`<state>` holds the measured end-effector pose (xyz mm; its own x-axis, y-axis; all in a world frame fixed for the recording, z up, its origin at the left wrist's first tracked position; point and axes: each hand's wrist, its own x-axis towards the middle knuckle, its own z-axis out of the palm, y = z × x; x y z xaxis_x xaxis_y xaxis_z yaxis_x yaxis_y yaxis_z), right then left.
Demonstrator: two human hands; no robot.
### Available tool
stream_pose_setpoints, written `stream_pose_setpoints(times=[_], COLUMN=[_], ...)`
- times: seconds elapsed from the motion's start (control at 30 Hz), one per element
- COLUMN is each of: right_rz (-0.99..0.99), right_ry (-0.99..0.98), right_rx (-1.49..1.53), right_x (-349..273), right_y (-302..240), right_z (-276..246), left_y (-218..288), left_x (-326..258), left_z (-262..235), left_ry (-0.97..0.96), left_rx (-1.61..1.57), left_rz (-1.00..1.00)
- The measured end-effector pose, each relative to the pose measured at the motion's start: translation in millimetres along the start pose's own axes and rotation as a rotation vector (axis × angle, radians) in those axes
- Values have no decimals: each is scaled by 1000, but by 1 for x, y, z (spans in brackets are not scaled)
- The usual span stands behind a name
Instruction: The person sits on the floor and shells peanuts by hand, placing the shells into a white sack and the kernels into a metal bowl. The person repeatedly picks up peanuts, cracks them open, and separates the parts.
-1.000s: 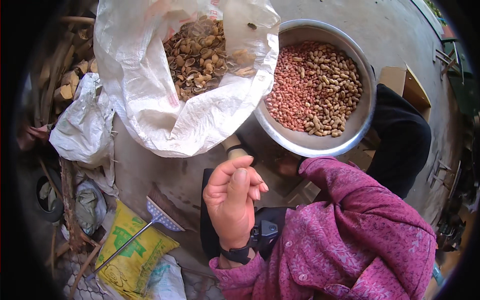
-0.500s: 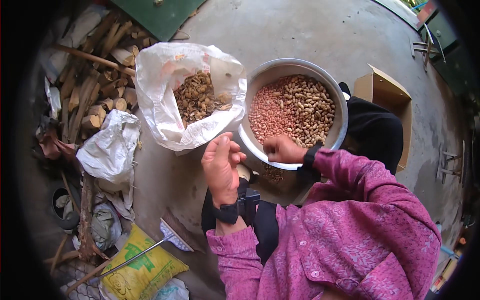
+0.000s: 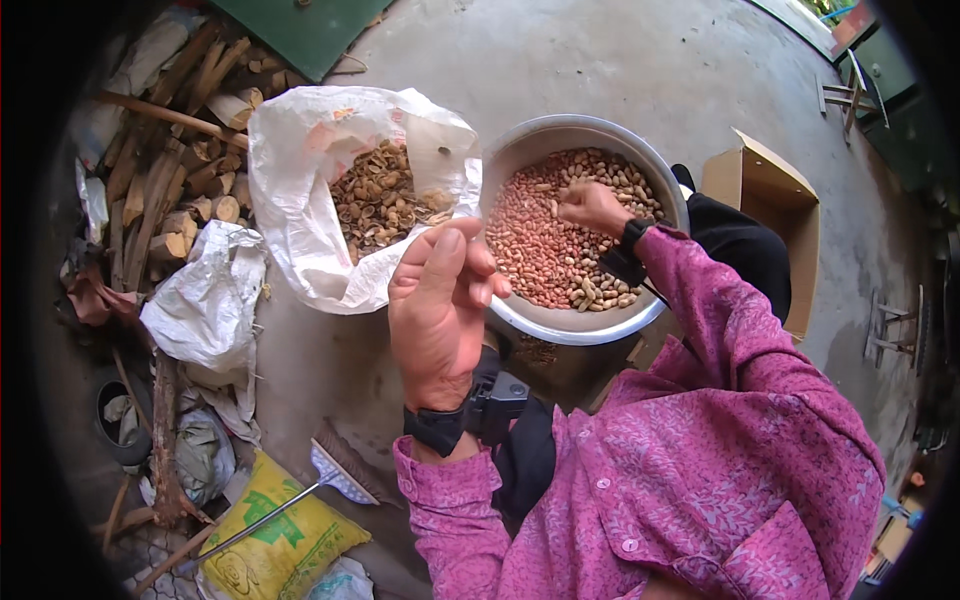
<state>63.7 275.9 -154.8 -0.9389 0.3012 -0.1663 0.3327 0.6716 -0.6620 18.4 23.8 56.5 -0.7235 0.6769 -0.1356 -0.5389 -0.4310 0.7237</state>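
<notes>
A wide metal basin [image 3: 664, 318] holds reddish peanut kernels [image 3: 525, 225] on its left side and unshelled peanuts [image 3: 635, 185] mostly along its right. My right hand [image 3: 595, 208] is over the middle of the basin, fingers bent down and closed at the peanuts; whatever they grip is hidden. In front of the basin's left edge, my left hand [image 3: 437, 305] is raised with its fingers curled in and the thumb against them. I cannot make out anything in it. Beyond this hand stands an open white plastic sack [image 3: 285, 200] with broken peanut shells [image 3: 375, 195] inside.
Stacked firewood [image 3: 165, 215] and a crumpled white sack [image 3: 205, 295] lie at the left. A yellow bag [image 3: 275, 535] sits at the lower left, with a long-handled broom [image 3: 340, 475] across it. An open cardboard box [image 3: 765, 215] stands right of the basin, beyond my leg.
My right hand has moved from the basin's near edge up and right, to the peanuts in the middle. My left hand has risen slightly, its fingers still curled.
</notes>
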Motion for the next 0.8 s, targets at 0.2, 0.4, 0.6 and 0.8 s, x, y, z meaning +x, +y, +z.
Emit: stream_pose_setpoints(times=[0.2,0.4,0.6,0.8], right_rz=[200,344,371,398], right_ry=[-130,-94,74,23], right_rx=[-118,-153,-215,-24], right_x=[-37,-39,-51,-45], right_y=[73,85,56,46], right_z=[86,118,128,132], left_y=[-10,-6,-9,-11], left_x=[18,25,25,24], left_z=[-12,-12,-13,-14], left_ry=[25,95,135,137], left_rx=[-37,-9,35,61], left_rz=[-68,-26,-57,-65])
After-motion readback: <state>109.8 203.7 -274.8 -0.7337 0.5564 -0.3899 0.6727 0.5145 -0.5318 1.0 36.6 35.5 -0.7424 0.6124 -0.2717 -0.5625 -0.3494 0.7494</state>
